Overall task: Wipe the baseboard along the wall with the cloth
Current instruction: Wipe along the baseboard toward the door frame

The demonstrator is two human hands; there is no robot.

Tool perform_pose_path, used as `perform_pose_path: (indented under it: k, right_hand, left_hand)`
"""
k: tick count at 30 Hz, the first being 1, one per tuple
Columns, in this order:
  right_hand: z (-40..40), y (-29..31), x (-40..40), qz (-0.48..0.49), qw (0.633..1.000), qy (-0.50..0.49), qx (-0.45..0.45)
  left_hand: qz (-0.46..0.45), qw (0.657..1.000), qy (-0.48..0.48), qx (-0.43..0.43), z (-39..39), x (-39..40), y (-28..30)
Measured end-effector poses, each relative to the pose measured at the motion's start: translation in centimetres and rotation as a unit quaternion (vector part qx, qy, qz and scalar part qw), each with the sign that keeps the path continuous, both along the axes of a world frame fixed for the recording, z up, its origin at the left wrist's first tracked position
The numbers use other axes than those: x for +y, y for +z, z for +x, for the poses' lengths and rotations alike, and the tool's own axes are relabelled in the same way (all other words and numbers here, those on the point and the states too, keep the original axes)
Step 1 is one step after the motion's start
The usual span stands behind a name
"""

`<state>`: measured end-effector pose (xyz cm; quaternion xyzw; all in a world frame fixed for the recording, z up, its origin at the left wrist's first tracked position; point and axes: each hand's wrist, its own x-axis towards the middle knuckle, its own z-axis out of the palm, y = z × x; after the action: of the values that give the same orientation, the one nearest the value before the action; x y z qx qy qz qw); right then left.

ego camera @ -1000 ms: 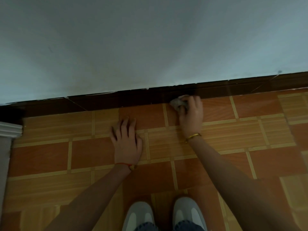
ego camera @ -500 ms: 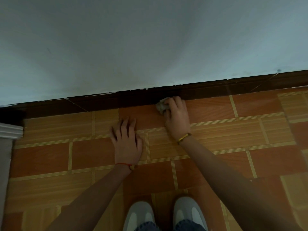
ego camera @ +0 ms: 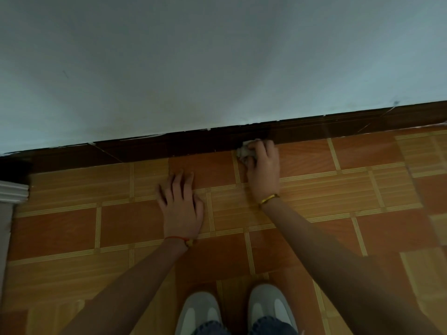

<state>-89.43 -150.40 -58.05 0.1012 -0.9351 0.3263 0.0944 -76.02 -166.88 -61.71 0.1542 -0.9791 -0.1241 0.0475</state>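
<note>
Your right hand (ego camera: 263, 165) has slid the cloth (ego camera: 245, 151) back rightward along the baseboard (ego camera: 169, 143); your left hand (ego camera: 181, 206) stays flat on the floor (ego camera: 362, 189), fingers spread. Right grip pinches the one bunched cloth against the board. Mid-wipe: next, keep pressure and sweep onward. Two hands, one cloth.

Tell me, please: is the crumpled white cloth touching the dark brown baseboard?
Touching. In the head view, the crumpled white cloth, gripped by the right hand, overlaps the lower edge of the dark brown baseboard with no gap visible.
</note>
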Motion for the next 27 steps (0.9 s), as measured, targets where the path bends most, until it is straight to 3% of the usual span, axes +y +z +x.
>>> perform_pose_path:
  k: [2, 7, 12, 17, 24, 27]
  right_hand:
    - [-0.2, 0.1, 0.4, -0.024, 1.0, -0.004, 0.004]
    - [-2.0, 1.5, 3.5, -0.132, 0.976, -0.171, 0.035]
    - [-1.2, 3.6, 1.5, -0.153, 0.979, -0.098, 0.088]
    - [-0.7, 4.6, -0.8, -0.143, 0.986, -0.015, 0.085]
    - [-3.0, 4.9, 5.1, -0.154, 0.959, -0.214, 0.099]
    - [-3.5, 4.9, 6.2, -0.145, 0.959, -0.218, 0.105]
  left_hand:
    - [-0.004, 1.0, 0.001, -0.001, 0.0, 0.0, -0.1]
    - [-0.004, 1.0, 0.007, 0.008, -0.1, 0.0, -0.2]
    - [0.0, 1.0, 0.015, 0.024, -0.2, 0.2, -0.3]
    - [0.014, 0.998, 0.013, 0.052, -0.1, 0.4, -0.4]
    - [0.064, 0.996, -0.02, 0.055, -2.5, 3.1, 1.1]
    - [0.085, 0.994, -0.028, 0.065, -4.1, 4.7, 0.7]
